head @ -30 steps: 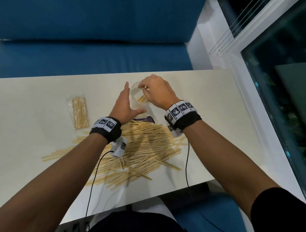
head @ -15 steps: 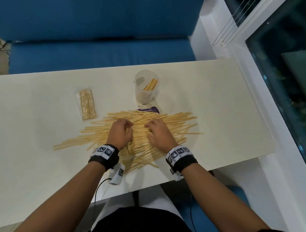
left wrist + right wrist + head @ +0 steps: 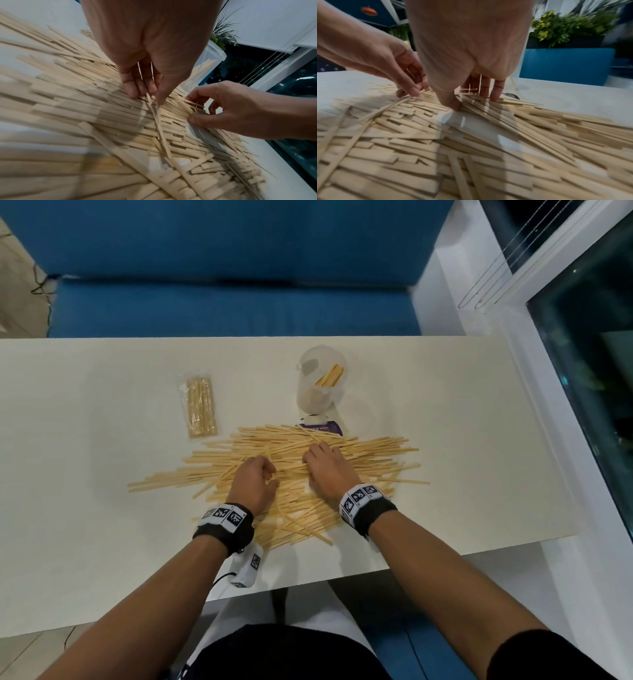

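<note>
Many sticks [image 3: 359, 450] piled mid-tabletop near the front edge, your left hand [image 3: 255, 484] and right hand [image 3: 325, 470] each pinching a few; likely light, thin, snappable, so grip mid-length.

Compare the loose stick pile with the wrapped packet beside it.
The loose pile sprawls wide, sticks crossing; the wrapped packet is a compact parallel bundle in clear film. The loose pile's sticks run mostly left to right; the wrapped packet's run front to back. The left hand and right hand grip sticks in the loose pile; the wrapped packet lies untouched. Both are pale wooden sticks on the table.
</note>
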Motion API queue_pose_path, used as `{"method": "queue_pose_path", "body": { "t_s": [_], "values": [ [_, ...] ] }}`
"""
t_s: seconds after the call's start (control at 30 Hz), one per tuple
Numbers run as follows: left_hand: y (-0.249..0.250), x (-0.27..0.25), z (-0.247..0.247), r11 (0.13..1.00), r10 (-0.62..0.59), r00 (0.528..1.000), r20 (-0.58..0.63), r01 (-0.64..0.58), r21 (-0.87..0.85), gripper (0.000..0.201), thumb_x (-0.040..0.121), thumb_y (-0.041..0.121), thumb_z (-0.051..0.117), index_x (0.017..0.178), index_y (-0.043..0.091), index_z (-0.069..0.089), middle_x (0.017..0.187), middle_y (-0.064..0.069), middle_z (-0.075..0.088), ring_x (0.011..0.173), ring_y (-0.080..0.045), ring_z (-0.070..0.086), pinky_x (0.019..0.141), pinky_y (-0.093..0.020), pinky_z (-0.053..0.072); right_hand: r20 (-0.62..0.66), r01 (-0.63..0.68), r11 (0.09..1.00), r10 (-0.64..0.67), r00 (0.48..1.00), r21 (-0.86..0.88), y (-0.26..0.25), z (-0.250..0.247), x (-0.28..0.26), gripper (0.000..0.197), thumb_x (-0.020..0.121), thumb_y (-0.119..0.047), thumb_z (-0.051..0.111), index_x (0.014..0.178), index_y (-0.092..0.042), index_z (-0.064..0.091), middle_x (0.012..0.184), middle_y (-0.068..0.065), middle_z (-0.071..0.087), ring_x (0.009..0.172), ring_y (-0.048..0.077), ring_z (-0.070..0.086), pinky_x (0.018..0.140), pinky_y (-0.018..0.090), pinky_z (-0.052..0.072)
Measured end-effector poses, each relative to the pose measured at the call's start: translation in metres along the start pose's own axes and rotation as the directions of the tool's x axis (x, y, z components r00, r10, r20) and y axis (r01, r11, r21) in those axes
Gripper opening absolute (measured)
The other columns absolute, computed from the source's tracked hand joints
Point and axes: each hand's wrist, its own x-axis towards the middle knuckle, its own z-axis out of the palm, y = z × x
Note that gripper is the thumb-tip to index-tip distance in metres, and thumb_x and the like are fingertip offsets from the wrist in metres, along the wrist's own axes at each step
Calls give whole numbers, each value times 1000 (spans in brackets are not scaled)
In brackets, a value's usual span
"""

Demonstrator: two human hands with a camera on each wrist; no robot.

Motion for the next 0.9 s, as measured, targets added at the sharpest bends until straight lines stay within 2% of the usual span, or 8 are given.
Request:
{"method": "queue_pose_path", "body": {
  "t_s": [0.1, 0.27, 0.37, 0.5, 0.63, 0.7, 0.77, 0.9],
  "values": [
    [-1, 0, -1, 997, -37, 999, -18, 36, -61, 23, 80, 7, 80, 91, 15, 62, 83, -3, 62, 75, -20, 61, 69, -34, 52, 38, 30, 998, -28, 999, -57, 0, -1, 1, 42, 90, -9, 65, 130, -10, 55, 134, 10, 55, 125, 28, 49, 107, 48, 43],
    [2, 2, -3, 993, -72, 997, -8, 71, -97, 22, 81, 2, 76, 94, 13, 61, 83, -5, 63, 70, -14, 57, 61, -23, 43, 95, 70, 991, -59, 994, -116, 4, -6, 1, 51, 87, -5, 68, 135, -7, 50, 140, 15, 50, 129, 31, 46, 110, 50, 40],
    [2, 3, -4, 992, -79, 997, -3, 78, -102, 20, 83, 4, 75, 94, 13, 61, 83, -6, 63, 67, -12, 57, 57, -17, 41, 100, 76, 994, -68, 993, -76, 7, -9, -1, 50, 87, 2, 64, 135, -4, 50, 141, 17, 48, 129, 31, 46, 109, 46, 42],
    [2, 4, -4, 991, -76, 997, -13, 74, -108, 17, 85, 7, 75, 93, 14, 62, 82, -6, 64, 69, -15, 59, 59, -18, 42, 88, 30, 999, -26, 996, -36, 16, -13, 0, 46, 87, 9, 57, 131, -6, 51, 133, 14, 53, 121, 29, 49, 105, 43, 42],
    [7, 2, -4, 989, -95, 995, -15, 93, -113, 13, 88, 5, 71, 95, 8, 61, 79, -7, 62, 59, -9, 58, 51, -8, 41, 90, 4, 1000, -6, 996, 19, 30, -16, -2, 54, 85, 12, 55, 134, -9, 48, 132, 11, 57, 121, 29, 51, 107, 45, 40],
    [7, 2, -3, 989, -102, 995, -16, 99, -107, 12, 87, 3, 69, 94, 8, 60, 77, -6, 62, 59, -8, 58, 52, -9, 39, 93, -1, 1000, -2, 996, 23, 37, -17, -5, 52, 87, 12, 54, 135, -9, 48, 131, 11, 59, 123, 29, 52, 109, 46, 39],
    [6, 3, -2, 990, -109, 994, -7, 108, -94, 14, 84, 1, 67, 91, 12, 60, 76, -4, 62, 65, -11, 58, 57, -17, 40, 100, -3, 1000, 1, 995, 18, 43, -17, -7, 48, 90, 9, 53, 134, -9, 50, 132, 11, 59, 125, 30, 52, 111, 48, 37],
    [7, 3, 0, 991, -103, 995, 3, 103, -81, 13, 85, 7, 67, 90, 16, 59, 76, 0, 62, 73, -16, 59, 61, -24, 42, 87, -28, 998, 23, 996, 57, 49, -19, -11, 50, 88, 10, 56, 134, -9, 51, 133, 11, 57, 123, 30, 51, 109, 46, 39]
  ]
}}
